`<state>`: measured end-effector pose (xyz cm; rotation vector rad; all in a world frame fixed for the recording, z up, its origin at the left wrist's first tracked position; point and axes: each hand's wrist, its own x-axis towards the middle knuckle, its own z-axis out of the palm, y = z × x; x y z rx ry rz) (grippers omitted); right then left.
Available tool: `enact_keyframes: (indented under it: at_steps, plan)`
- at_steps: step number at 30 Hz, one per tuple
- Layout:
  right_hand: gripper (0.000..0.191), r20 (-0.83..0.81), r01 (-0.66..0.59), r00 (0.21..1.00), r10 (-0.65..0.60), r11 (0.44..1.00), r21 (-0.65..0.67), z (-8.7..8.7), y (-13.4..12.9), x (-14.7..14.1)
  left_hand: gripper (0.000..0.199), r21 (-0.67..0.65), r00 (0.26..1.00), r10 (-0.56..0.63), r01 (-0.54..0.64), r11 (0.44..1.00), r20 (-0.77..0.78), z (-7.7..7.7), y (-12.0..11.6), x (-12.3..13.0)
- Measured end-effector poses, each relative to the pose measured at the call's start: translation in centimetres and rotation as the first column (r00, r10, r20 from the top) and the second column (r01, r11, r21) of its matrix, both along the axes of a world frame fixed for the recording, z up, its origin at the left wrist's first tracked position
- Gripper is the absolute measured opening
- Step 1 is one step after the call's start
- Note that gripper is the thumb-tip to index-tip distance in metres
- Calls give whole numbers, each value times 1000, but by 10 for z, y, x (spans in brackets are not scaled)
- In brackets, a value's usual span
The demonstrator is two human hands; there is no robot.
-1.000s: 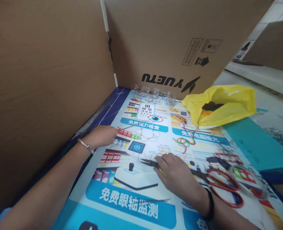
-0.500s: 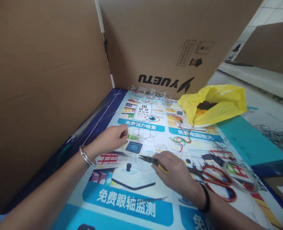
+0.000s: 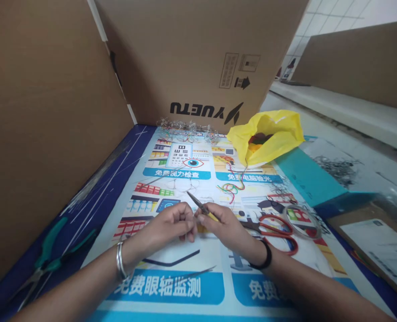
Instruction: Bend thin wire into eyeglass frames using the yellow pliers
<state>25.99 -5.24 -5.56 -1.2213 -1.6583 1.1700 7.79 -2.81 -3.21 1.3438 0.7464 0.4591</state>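
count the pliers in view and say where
2: yellow-handled pliers in the right hand, green-handled pliers lying at lower left. Any inside the yellow bag would be hidden.

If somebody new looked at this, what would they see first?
Probably the bright yellow bag, lying open toward the back right of the printed sheet. Next, perhaps the two hands close together in the middle: the right hand holds yellow-handled pliers beside the left hand. Then maybe the red-handled scissors, just beyond the right wrist.
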Motion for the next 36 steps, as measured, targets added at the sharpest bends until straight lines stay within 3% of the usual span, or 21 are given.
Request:
enact_keyframes:
  at_steps: [7,11,13,16,20,25,27,30,32,34,36]
  plan:
    - [24,38,18,999,-16,998,-61,-3,1,0,19,249,990,95,-67,966,-102,-10,5,-3]
    - [23,39,-17,999,22,994,-107,-1,-2,-4,24,469,956,144,-7,883,-255,-8,4,-3]
    - [26,9,-28,1000,29,988,-150,0,-4,-6,24,518,937,177,5,855,-300,-9,3,-3]
    - [28,-46,-25,999,17,982,-189,-1,-5,-8,24,480,938,212,-57,875,-275,-11,0,-1]
    - [26,-84,-1,996,-15,982,-188,-5,-5,-11,22,327,944,254,-177,928,-210,-16,-3,5]
    - [27,-57,-21,998,12,987,-158,-3,-3,-12,20,224,947,278,-240,945,-159,-18,-3,7]
    - [24,34,-16,999,18,998,-67,-2,-1,-8,21,195,946,297,-269,943,-129,-16,1,4]
    - [16,277,27,957,-86,977,209,-3,4,4,21,76,931,361,-357,931,-46,-11,11,-5]
    - [17,408,15,887,-216,897,442,-7,9,14,23,-39,913,408,-407,913,19,-10,18,-11]
    - [21,537,-90,768,-348,772,629,-9,13,23,23,-135,897,437,-426,895,67,-10,24,-15]
    - [23,631,-244,646,-429,668,703,-10,15,29,22,-188,889,445,-421,887,109,-12,27,-18]
